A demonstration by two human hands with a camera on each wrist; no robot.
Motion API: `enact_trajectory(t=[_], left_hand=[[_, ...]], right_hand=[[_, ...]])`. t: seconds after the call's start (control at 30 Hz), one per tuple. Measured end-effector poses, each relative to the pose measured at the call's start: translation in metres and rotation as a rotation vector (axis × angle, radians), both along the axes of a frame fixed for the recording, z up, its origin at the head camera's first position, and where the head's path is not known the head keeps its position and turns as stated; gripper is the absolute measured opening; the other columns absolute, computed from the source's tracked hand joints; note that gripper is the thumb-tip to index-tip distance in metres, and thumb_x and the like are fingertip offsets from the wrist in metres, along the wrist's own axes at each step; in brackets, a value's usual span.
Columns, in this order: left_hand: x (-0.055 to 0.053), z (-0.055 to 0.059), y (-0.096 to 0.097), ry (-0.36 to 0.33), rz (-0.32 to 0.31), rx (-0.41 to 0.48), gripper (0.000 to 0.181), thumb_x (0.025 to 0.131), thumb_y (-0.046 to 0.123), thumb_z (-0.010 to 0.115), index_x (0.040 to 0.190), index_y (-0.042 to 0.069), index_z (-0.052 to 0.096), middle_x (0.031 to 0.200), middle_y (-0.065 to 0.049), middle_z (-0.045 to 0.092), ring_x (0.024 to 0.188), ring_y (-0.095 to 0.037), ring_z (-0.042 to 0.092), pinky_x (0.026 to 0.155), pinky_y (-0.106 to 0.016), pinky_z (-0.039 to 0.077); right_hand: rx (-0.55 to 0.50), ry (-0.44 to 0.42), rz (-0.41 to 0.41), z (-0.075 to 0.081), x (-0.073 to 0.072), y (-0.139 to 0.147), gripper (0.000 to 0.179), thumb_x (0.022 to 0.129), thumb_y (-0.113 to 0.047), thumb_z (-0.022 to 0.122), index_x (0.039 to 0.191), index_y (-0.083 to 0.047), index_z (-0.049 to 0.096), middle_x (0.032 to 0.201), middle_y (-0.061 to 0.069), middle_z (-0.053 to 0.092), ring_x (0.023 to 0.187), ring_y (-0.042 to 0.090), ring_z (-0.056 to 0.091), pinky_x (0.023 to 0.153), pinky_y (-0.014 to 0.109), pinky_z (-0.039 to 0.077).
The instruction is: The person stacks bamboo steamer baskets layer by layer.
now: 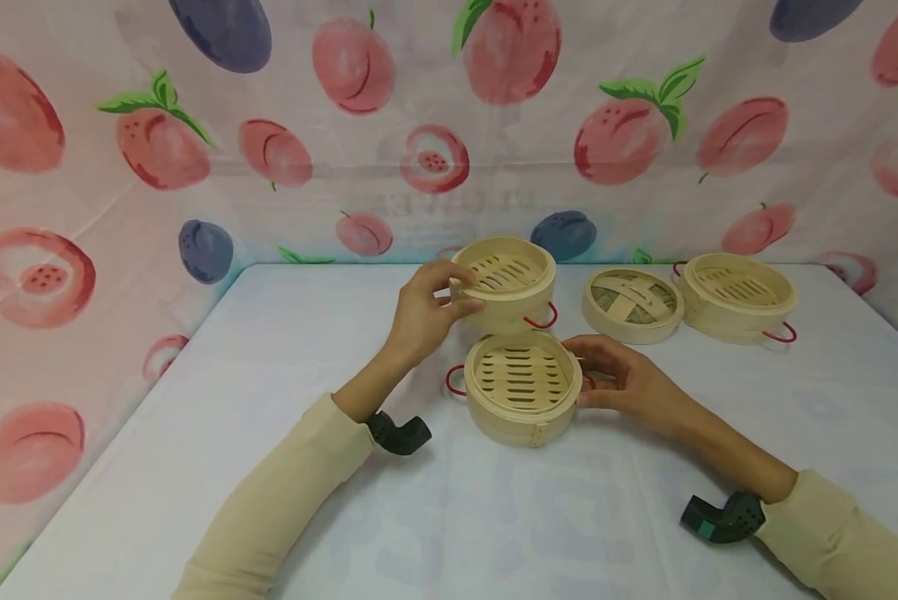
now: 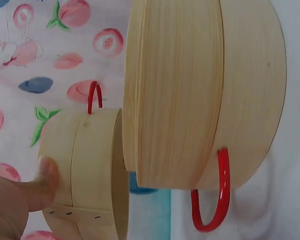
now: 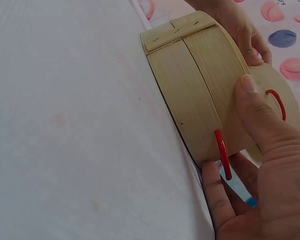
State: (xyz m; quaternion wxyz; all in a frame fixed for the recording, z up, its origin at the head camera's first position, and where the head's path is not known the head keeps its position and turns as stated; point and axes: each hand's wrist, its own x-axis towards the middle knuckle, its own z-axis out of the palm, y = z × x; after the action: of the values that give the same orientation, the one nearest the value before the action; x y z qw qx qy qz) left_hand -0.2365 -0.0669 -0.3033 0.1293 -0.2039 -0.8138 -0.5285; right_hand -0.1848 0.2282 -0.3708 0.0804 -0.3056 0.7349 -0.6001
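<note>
My left hand (image 1: 423, 312) grips a round bamboo steamer basket (image 1: 505, 312) by its left side. In the left wrist view, that held basket (image 2: 92, 155) is raised off the tabletop, with the thumb pressed on its wall. Just in front of it, a second bamboo steamer basket (image 1: 522, 423) with red handles sits on the table, its slatted floor facing up. My right hand (image 1: 632, 387) holds this front basket at its right side, around the red handle (image 3: 223, 155). The right wrist view has the thumb near the upper rim and fingers low by the base.
Behind and to the right, a woven bamboo lid (image 1: 632, 332) lies beside a third steamer basket (image 1: 734, 321) with red handles. A fruit-printed cloth (image 1: 494, 150) hangs behind the white-covered table (image 1: 329, 333).
</note>
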Motion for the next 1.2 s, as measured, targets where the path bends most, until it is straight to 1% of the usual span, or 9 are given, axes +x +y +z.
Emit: enact_trajectory(t=[0.17, 0.3, 0.4, 0.5, 0.6, 0.77, 0.97, 1.07, 1.2], left_hand=[[0.011, 0.003, 0.001, -0.017, -0.026, -0.011, 0.021, 0.079, 0.010, 0.079, 0.096, 0.009, 0.066, 0.120, -0.006, 0.056, 0.107, -0.022, 0.054, 0.087, -0.039, 0.050], [0.017, 0.003, -0.001, -0.025, -0.035, -0.010, 0.021, 0.078, 0.009, 0.079, 0.095, 0.009, 0.067, 0.125, -0.010, 0.054, 0.109, -0.022, 0.054, 0.088, -0.042, 0.050], [0.021, 0.003, -0.002, -0.025, -0.039, -0.024, 0.020, 0.078, 0.008, 0.079, 0.094, 0.009, 0.067, 0.129, -0.011, 0.053, 0.117, -0.022, 0.051, 0.088, -0.042, 0.050], [0.026, 0.003, -0.004, -0.022, -0.045, -0.040, 0.020, 0.078, 0.008, 0.080, 0.094, 0.009, 0.068, 0.132, -0.011, 0.051, 0.124, -0.021, 0.046, 0.088, -0.040, 0.050], [0.032, 0.003, -0.005, -0.010, -0.061, -0.044, 0.021, 0.078, 0.008, 0.080, 0.095, 0.008, 0.068, 0.132, -0.012, 0.050, 0.125, -0.021, 0.045, 0.088, -0.040, 0.050], [0.041, 0.002, -0.004, -0.003, -0.086, -0.036, 0.022, 0.077, 0.008, 0.080, 0.095, 0.009, 0.068, 0.134, -0.013, 0.049, 0.125, -0.023, 0.046, 0.088, -0.041, 0.050], [0.051, 0.000, -0.002, 0.000, -0.107, -0.002, 0.021, 0.078, 0.007, 0.079, 0.095, 0.007, 0.068, 0.134, -0.014, 0.051, 0.129, -0.022, 0.043, 0.090, -0.042, 0.049], [0.053, -0.001, 0.000, -0.008, -0.112, 0.025, 0.020, 0.078, 0.005, 0.079, 0.094, 0.006, 0.067, 0.131, -0.014, 0.053, 0.130, -0.019, 0.042, 0.093, -0.038, 0.047], [0.055, -0.003, 0.001, -0.013, -0.117, 0.040, 0.021, 0.077, 0.003, 0.079, 0.093, 0.006, 0.067, 0.132, -0.014, 0.053, 0.131, -0.018, 0.041, 0.095, -0.033, 0.045]], right_hand=[[0.003, -0.019, 0.003, 0.000, 0.000, 0.000, 0.066, 0.080, 0.006, 0.072, 0.138, 0.001, 0.041, 0.136, 0.018, 0.046, 0.125, 0.022, 0.047, 0.095, 0.027, 0.044], [0.020, -0.031, -0.010, 0.002, 0.000, -0.001, 0.071, 0.082, 0.006, 0.071, 0.142, -0.001, 0.035, 0.138, 0.022, 0.044, 0.125, 0.019, 0.047, 0.091, 0.027, 0.047], [0.025, -0.044, -0.012, 0.003, 0.000, 0.000, 0.082, 0.083, 0.006, 0.070, 0.149, -0.009, 0.023, 0.142, 0.024, 0.041, 0.126, 0.018, 0.046, 0.090, 0.028, 0.048], [0.006, -0.053, 0.002, 0.003, 0.000, 0.000, 0.095, 0.084, 0.008, 0.068, 0.153, -0.021, 0.011, 0.144, 0.025, 0.038, 0.126, 0.020, 0.048, 0.090, 0.032, 0.049], [-0.016, -0.048, 0.016, 0.003, 0.000, 0.000, 0.102, 0.083, 0.010, 0.068, 0.154, -0.026, 0.005, 0.144, 0.026, 0.036, 0.124, 0.023, 0.049, 0.089, 0.034, 0.050], [-0.021, -0.047, 0.013, 0.003, 0.000, 0.000, 0.103, 0.082, 0.011, 0.069, 0.154, -0.026, 0.005, 0.144, 0.026, 0.036, 0.125, 0.021, 0.049, 0.090, 0.029, 0.048], [0.014, -0.022, -0.013, 0.002, 0.000, 0.001, 0.102, 0.081, 0.009, 0.070, 0.154, -0.026, 0.008, 0.141, 0.026, 0.038, 0.125, 0.019, 0.048, 0.092, 0.028, 0.047], [0.018, -0.016, -0.016, 0.001, -0.001, 0.001, 0.101, 0.081, 0.009, 0.070, 0.154, -0.025, 0.010, 0.141, 0.026, 0.038, 0.126, 0.020, 0.047, 0.092, 0.029, 0.047], [0.009, -0.020, -0.009, 0.002, 0.000, 0.001, 0.100, 0.081, 0.009, 0.070, 0.154, -0.025, 0.011, 0.142, 0.027, 0.037, 0.126, 0.019, 0.046, 0.091, 0.030, 0.048]])
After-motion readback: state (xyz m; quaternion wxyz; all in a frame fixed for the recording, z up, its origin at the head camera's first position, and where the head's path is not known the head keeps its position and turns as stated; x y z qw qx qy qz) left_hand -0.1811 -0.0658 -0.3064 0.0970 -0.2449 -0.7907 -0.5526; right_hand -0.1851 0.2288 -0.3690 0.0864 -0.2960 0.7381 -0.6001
